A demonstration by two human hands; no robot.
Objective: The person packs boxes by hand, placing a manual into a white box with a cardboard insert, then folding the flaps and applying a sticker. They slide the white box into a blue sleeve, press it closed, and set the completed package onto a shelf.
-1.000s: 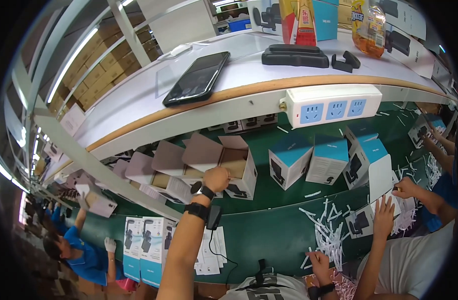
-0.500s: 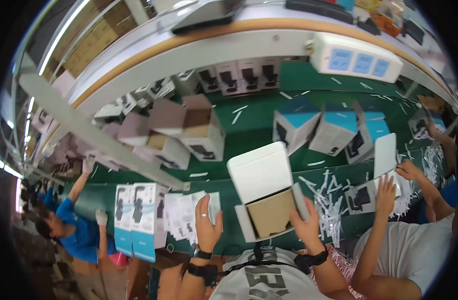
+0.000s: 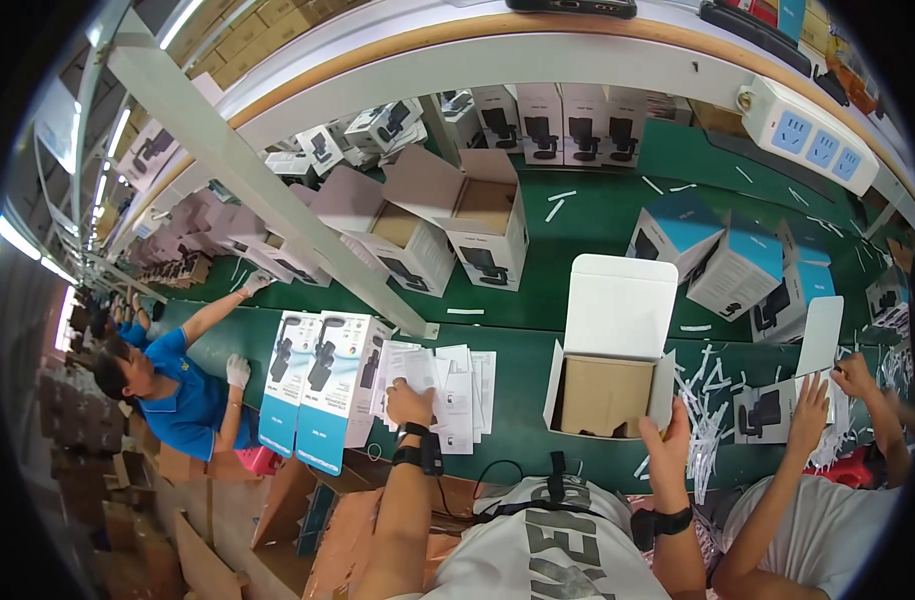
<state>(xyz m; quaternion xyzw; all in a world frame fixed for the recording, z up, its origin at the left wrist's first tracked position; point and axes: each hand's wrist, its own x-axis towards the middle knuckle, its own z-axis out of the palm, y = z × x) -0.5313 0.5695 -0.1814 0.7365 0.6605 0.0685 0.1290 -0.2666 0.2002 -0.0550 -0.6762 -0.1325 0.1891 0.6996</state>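
An upright carton [image 3: 621, 305] with a white lid raised stands before me, and a brown cardboard insert [image 3: 606, 395] fills its inside. At the carton's right side flap is my right hand [image 3: 668, 450], open, thumb apart from the fingers; whether it touches the flap I cannot tell. My left hand [image 3: 410, 403] is down on the spread of white printed leaflets [image 3: 460, 400], its fingers bent closed at the edge of a sheet. Its fingertips are partly hidden. Left of the leaflets two white-and-blue printed boxes [image 3: 318, 385] stand side by side.
Open cartons [image 3: 493, 250] line the far left behind a slanted post [image 3: 248, 180]. Blue-topped boxes [image 3: 735, 265] stand at the far right. Paper shreds [image 3: 706, 420] heap beside my carton. A co-worker [image 3: 178, 380] sits left; another's hands [image 3: 810, 415] handle a box at right.
My left hand has moved from above the table beside the carton down onto the leaflets. My right hand has shifted lower along the carton's right side. The whole view has swung left.
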